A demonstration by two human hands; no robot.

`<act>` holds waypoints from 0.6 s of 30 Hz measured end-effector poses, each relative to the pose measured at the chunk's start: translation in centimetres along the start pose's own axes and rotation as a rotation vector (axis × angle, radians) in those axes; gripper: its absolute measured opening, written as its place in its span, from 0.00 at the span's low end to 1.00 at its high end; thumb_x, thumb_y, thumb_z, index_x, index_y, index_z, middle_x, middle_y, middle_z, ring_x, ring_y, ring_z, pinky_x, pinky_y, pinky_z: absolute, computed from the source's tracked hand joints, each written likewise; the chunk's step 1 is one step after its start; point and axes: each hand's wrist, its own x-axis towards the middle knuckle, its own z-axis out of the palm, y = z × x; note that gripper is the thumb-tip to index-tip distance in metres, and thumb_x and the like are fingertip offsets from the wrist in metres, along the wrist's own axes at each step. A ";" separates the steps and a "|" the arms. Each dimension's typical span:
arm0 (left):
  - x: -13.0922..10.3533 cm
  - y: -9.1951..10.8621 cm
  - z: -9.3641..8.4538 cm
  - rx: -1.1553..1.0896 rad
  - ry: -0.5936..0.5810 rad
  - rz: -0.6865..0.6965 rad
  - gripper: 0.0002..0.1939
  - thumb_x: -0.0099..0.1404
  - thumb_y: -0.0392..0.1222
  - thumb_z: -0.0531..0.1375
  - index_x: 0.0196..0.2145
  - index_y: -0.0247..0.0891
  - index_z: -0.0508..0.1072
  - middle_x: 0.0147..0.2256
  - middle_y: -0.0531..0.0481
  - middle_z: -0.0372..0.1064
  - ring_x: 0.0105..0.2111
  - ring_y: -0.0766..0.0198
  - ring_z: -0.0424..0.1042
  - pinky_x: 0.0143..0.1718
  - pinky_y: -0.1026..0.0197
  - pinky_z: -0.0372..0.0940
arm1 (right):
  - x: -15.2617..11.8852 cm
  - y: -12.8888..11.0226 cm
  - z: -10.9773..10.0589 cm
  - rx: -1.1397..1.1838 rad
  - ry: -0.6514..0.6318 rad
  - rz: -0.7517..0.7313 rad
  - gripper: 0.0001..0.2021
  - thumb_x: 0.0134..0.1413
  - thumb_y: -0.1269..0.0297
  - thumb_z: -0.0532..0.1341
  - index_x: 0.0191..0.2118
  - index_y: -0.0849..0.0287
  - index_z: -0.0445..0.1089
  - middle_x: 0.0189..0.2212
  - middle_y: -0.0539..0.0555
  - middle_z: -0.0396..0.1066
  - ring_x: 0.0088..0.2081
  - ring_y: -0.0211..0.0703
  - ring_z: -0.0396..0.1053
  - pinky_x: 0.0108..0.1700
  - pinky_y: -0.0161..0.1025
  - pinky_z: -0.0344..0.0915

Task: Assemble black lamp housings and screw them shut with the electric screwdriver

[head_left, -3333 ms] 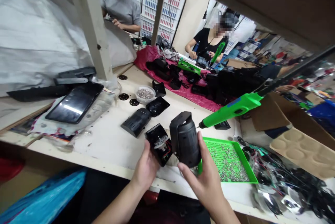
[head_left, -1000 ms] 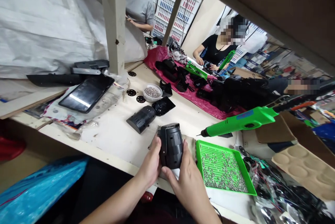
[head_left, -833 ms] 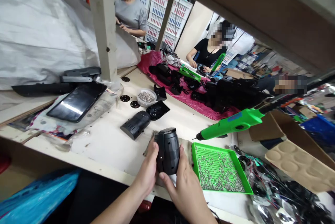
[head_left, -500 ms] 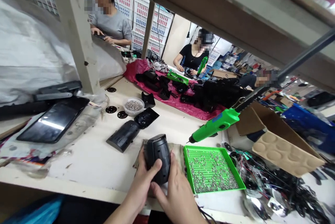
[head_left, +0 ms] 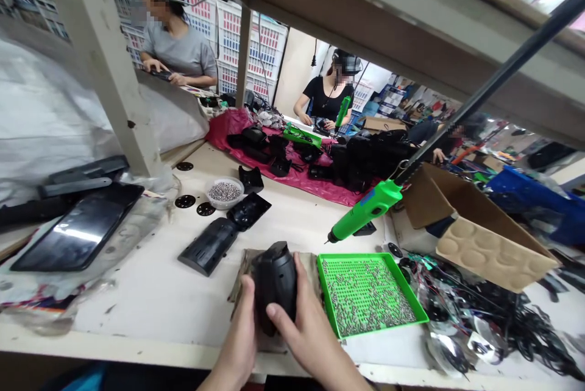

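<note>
Head view shows a black case (head_left: 275,284) between the person's two hands, over a gray cloth (head_left: 243,259) near the front edge of the white table (head_left: 137,302); whether its lower end rests on the cloth or hangs just above, I cannot tell. The left hand (head_left: 241,331) wraps its left side, fingers mostly hidden behind it. The right hand (head_left: 304,324) lies along the other side, its thumb pressed across the lower front.

The case could slip or twist if either hand loosens, since its sides look smooth and rounded. If it is in separate parts, an uneven squeeze might shift them. Swung right, it could knock the green tray (head_left: 406,284) just beside and scatter the screws (head_left: 365,302), or bump the tip of the green screwdriver (head_left: 365,211) hanging above.

The case looks dull black and barrel-like, with an angular top and a small hole in its side.
</note>
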 end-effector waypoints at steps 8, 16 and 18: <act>0.4 -0.2 0.3 -0.032 0.177 -0.070 0.27 0.66 0.60 0.52 0.51 0.39 0.71 0.58 0.43 0.66 0.62 0.54 0.59 0.63 0.49 0.50 | -1.0 0.4 2.5 -0.076 0.065 -0.042 0.44 0.59 0.60 0.58 0.69 0.67 0.27 0.69 0.65 0.39 0.68 0.60 0.42 0.65 0.55 0.53; 0.6 0.5 0.4 -0.034 0.037 -0.073 0.26 0.66 0.60 0.53 0.50 0.39 0.73 0.59 0.43 0.65 0.63 0.54 0.55 0.65 0.51 0.47 | 0.3 -0.2 -1.2 0.051 -0.251 0.057 0.53 0.52 0.63 0.61 0.68 0.70 0.18 0.70 0.66 0.28 0.70 0.51 0.32 0.68 0.52 0.40; 0.5 0.6 0.3 -0.014 -0.030 -0.069 0.27 0.65 0.61 0.53 0.50 0.38 0.74 0.59 0.43 0.65 0.63 0.53 0.55 0.65 0.51 0.47 | 0.7 0.3 -1.5 0.069 -0.284 0.047 0.52 0.53 0.61 0.60 0.68 0.68 0.18 0.70 0.64 0.28 0.70 0.49 0.30 0.68 0.51 0.39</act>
